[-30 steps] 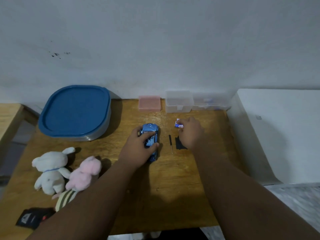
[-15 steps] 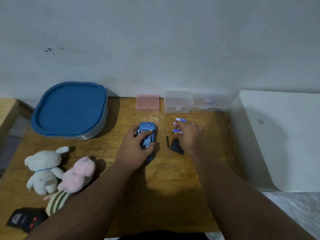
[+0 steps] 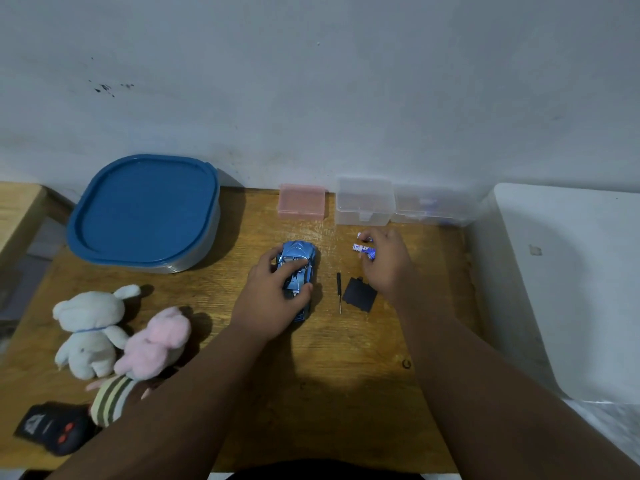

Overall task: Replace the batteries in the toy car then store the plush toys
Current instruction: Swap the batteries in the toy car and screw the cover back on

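The blue toy car (image 3: 299, 258) sits on its wheels near the middle of the wooden table (image 3: 329, 375), nose towards the wall. The left hand (image 3: 270, 299) lies over its rear half and grips it, with the fingers curled along one side and the thumb on the other.

To the right of the car, the right hand (image 3: 388, 265) pinches a small blue-and-white battery (image 3: 363, 249) at its fingertips, just above the tabletop. A second small white piece (image 3: 361, 235) shows just behind the fingers. It may be another battery, but most of it is hidden.

Between the two hands lie a thin black screwdriver (image 3: 339, 292) and, just beside it, a flat black cover (image 3: 360, 294) next to the right wrist.

Well to the left of the car, a white plush (image 3: 88, 330), a pink plush (image 3: 156, 344) and a striped plush (image 3: 110, 400) sit touching one another, with a black remote (image 3: 52, 427) at the near edge. A blue-lidded container (image 3: 145, 209), a pink box (image 3: 302, 206) and a clear box (image 3: 365, 206) stand along the wall.
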